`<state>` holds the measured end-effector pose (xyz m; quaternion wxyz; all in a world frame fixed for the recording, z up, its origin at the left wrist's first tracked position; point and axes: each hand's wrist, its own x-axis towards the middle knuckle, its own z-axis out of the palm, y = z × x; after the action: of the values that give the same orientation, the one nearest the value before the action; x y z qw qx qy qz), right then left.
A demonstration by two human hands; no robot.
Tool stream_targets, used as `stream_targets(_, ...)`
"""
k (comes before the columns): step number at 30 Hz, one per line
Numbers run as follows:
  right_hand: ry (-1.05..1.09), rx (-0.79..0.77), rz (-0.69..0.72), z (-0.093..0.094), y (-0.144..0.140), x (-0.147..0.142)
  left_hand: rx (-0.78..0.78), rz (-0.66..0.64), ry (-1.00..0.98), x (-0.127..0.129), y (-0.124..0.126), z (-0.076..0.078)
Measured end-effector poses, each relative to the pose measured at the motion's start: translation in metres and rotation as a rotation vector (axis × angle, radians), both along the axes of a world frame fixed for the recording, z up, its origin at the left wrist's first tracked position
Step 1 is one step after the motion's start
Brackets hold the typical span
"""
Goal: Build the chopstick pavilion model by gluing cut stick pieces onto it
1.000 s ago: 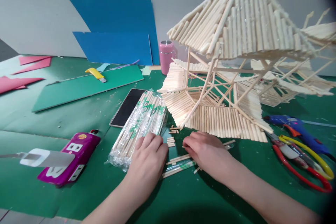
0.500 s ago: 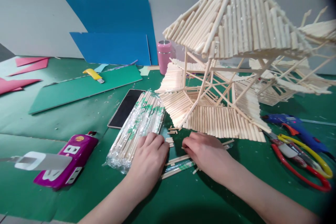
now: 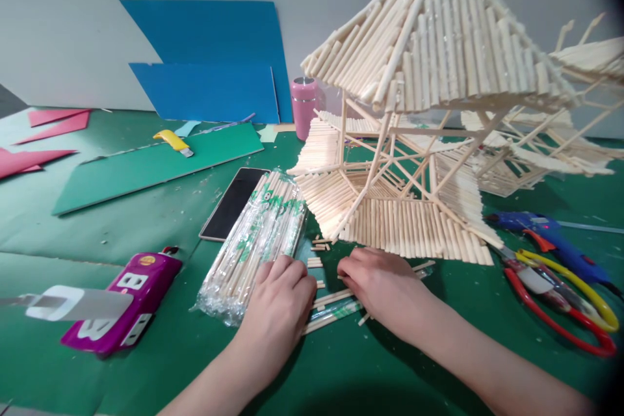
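Observation:
My left hand (image 3: 285, 289) rests on the table beside the plastic-wrapped pack of wooden sticks (image 3: 258, 221), its fingers curled down. Short cut stick pieces (image 3: 315, 262) lie just beyond its fingertips, and one piece end (image 3: 320, 285) shows right at them. My right hand (image 3: 375, 276) is closed in a pinch at the front of the stick-built pavilion model (image 3: 414, 227). What either hand holds is hidden under the fingers. Between the hands, long loose sticks (image 3: 324, 321) lie on a clear wrapper with green print (image 3: 341, 310).
A phone (image 3: 234, 205) lies partly under the pack. At left are a purple power strip (image 3: 141, 292) with a white plug, a green board (image 3: 160, 169) and a yellow cutter (image 3: 173, 141). At right lie a blue glue gun (image 3: 560, 240) and red-yellow-handled pliers (image 3: 560, 299). A pink bottle (image 3: 305, 107) stands behind.
My left hand has shifted slightly toward me, leaving more of the short stick pieces in sight and a piece end at its fingertips. My right hand has barely moved.

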<state>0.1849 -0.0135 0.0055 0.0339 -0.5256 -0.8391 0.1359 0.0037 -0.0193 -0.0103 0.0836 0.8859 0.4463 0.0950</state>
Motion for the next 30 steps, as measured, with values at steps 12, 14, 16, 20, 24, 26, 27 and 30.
stream_targets(12, 0.204, 0.029, 0.026, -0.016, 0.007, -0.018, -0.044, 0.005, -0.061, -0.002, -0.008, 0.001)
stream_targets(14, 0.234, 0.031, 0.031, -0.017, 0.006, -0.021, -0.039, 0.009, -0.07, -0.002, -0.008, 0.001)
stream_targets(16, 0.262, 0.026, 0.028, -0.017, 0.006, -0.021, -0.048, 0.011, -0.077, -0.002, -0.007, 0.001)
stream_targets(20, 0.291, 0.001, -0.011, -0.016, 0.005, -0.014, -0.014, 0.04, -0.096, -0.004, -0.007, 0.005)
stream_targets(24, 0.28, -0.019, -0.053, -0.016, 0.004, -0.007, 0.092, 0.12, 0.0, -0.003, -0.005, 0.008)
stream_targets(26, 0.279, -0.032, -0.053, -0.016, 0.002, -0.006, 0.098, 0.146, 0.06, -0.002, -0.003, 0.007)
stream_targets(27, 0.281, -0.037, -0.05, -0.017, 0.002, -0.007, 0.095, 0.153, 0.083, -0.001, -0.002, 0.007)
stream_targets(30, 0.284, -0.048, -0.049, -0.018, 0.002, -0.008, 0.087, 0.159, 0.127, 0.0, -0.002, 0.005)
